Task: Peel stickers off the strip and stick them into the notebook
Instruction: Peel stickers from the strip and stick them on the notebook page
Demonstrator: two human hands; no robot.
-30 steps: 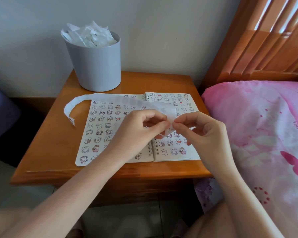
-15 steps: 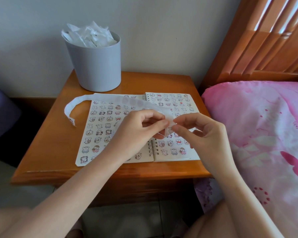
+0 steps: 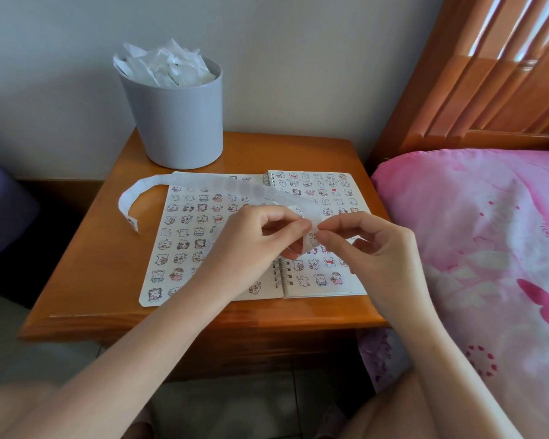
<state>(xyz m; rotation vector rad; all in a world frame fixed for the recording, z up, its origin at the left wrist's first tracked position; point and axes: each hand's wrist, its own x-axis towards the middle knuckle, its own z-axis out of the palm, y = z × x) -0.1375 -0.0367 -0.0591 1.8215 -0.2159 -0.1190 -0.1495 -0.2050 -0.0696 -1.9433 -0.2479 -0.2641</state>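
Note:
An open spiral notebook (image 3: 184,248) lies on the wooden bedside table (image 3: 86,258), both pages covered with several small cartoon stickers. A long translucent white sticker strip (image 3: 222,185) arcs over the notebook, its far end curling down at the left. My left hand (image 3: 254,239) pinches the near end of the strip between thumb and fingers. My right hand (image 3: 365,248) meets it from the right, thumb and forefinger closed on a small sticker (image 3: 313,239) at the strip's end. Whether the sticker is off the backing is hidden by my fingers.
A grey bin (image 3: 175,118) stuffed with crumpled white backing paper stands at the table's back left. A bed with a pink floral cover (image 3: 482,248) and a wooden slatted headboard (image 3: 495,74) flanks the table on the right. Tiled floor lies below.
My right hand's fingertips have shifted slightly against the strip's end, and the strip between my hands has flexed a little. The notebook and the strip's far end stay put.

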